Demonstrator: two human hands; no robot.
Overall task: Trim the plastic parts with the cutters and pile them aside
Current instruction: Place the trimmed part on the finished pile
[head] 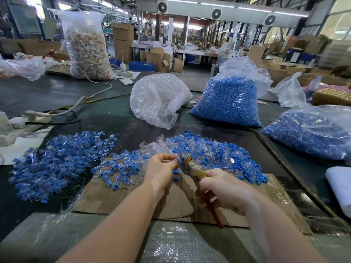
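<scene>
My left hand (161, 168) pinches a small blue and clear plastic part (179, 160) at its fingertips, right against the jaws of the cutters (191, 168). My right hand (222, 185) grips the cutters by their tape-wrapped, red handles, which stick out below the palm. A heap of blue and clear parts (205, 149) lies on the cardboard sheet (133, 198) just beyond both hands. A second, wider pile of similar parts (57, 160) spreads over the dark table to the left.
An almost empty clear bag (157, 101) and two bags full of blue pieces (228, 103) (311, 133) stand behind the heap. A power strip and cables (36, 116) lie at far left. Bubble wrap (171, 242) covers the near edge. White foam (340, 185) sits at right.
</scene>
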